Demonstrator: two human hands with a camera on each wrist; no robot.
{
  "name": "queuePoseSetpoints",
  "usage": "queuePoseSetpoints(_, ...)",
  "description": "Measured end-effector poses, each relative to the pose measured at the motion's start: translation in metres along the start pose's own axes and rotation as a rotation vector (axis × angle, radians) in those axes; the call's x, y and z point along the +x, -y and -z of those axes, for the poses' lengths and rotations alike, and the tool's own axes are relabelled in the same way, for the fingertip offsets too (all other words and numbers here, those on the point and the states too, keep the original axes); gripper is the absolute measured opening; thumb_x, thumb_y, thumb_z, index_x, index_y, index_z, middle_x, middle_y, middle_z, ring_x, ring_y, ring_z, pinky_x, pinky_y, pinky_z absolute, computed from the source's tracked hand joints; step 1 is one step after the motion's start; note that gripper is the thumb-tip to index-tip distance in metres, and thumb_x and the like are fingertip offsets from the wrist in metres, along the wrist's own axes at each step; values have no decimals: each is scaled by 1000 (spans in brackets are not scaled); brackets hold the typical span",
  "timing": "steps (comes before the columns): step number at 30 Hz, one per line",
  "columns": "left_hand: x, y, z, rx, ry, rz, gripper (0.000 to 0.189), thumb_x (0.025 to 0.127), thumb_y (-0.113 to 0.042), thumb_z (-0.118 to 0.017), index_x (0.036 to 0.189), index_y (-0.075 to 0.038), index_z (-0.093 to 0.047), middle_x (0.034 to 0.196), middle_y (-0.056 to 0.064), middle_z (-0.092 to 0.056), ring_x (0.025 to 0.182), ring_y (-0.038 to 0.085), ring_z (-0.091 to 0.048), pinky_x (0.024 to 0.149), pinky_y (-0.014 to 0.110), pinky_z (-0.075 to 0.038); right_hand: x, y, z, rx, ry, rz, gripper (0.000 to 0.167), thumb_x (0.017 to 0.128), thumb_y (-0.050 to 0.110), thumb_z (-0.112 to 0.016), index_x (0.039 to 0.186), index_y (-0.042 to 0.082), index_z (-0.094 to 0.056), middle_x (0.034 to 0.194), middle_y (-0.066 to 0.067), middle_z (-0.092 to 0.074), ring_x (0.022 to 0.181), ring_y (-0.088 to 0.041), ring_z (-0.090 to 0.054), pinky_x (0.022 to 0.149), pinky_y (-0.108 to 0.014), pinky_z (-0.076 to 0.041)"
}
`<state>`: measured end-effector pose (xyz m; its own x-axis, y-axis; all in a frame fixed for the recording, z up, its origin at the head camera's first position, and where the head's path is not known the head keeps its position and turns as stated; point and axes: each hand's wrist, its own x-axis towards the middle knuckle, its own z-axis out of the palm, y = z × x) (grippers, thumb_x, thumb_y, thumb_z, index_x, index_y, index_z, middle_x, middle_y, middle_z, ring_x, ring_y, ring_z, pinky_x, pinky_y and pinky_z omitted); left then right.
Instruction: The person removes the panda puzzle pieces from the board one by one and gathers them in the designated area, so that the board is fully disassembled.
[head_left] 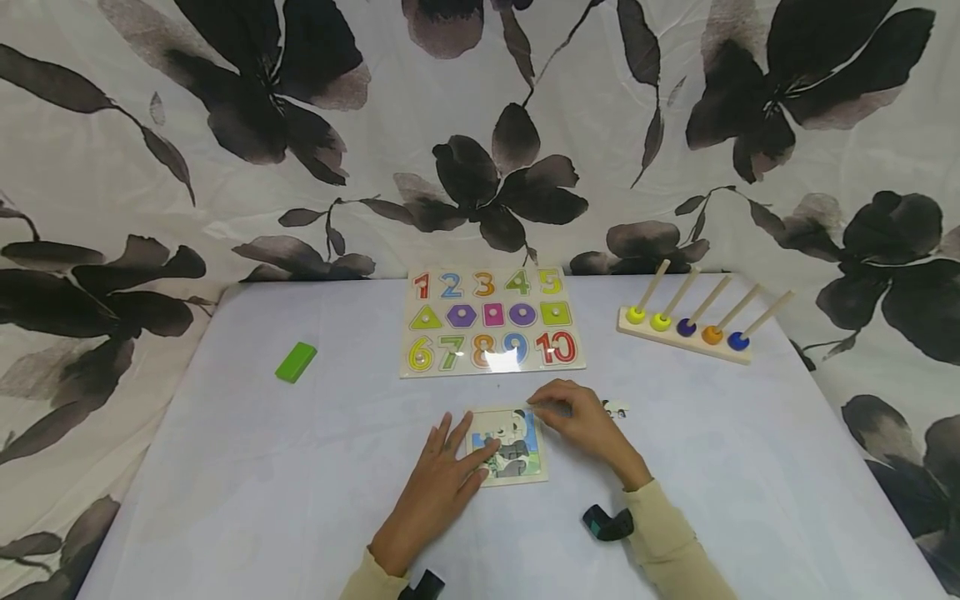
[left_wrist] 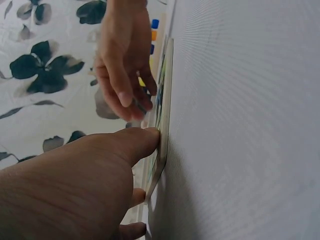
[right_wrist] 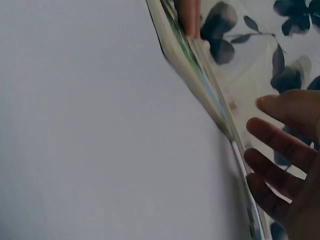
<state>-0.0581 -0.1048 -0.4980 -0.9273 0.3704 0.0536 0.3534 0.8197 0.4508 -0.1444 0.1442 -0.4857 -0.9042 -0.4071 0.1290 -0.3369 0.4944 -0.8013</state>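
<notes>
A panda jigsaw puzzle (head_left: 510, 479) in a light wooden frame lies near the middle of the table. My left hand (head_left: 442, 479) rests on its left side with fingers spread, the thumb at the near edge in the left wrist view. Over the top right corner of the puzzle is my right hand (head_left: 581, 421), its fingers loosely bent. In the right wrist view the right fingers (right_wrist: 275, 165) stand apart from the thumb, with nothing seen between them. A loose puzzle piece (head_left: 617, 410) lies just right of that hand, partly hidden behind it.
Behind the puzzle lies a number and shape board (head_left: 491, 379). A peg stand (head_left: 682, 337) with coloured beads stands at the back right, and a green block (head_left: 296, 362) at the left. Black wrist devices (head_left: 607, 523) sit at both sleeves. Floral cloth hangs behind the table.
</notes>
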Motion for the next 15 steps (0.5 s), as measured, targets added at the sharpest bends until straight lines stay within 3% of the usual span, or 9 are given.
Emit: queuePoseSetpoints(15, 0, 1, 0, 11, 11, -7, 38, 96, -34, -56, 134, -30, -58, 155, 14, -29, 143, 43, -17, 113, 57, -18, -3, -8, -26, -88, 22, 107, 12, 84, 11, -74, 94, 16, -77, 109, 3, -63, 99, -14, -46, 87, -38, -39)
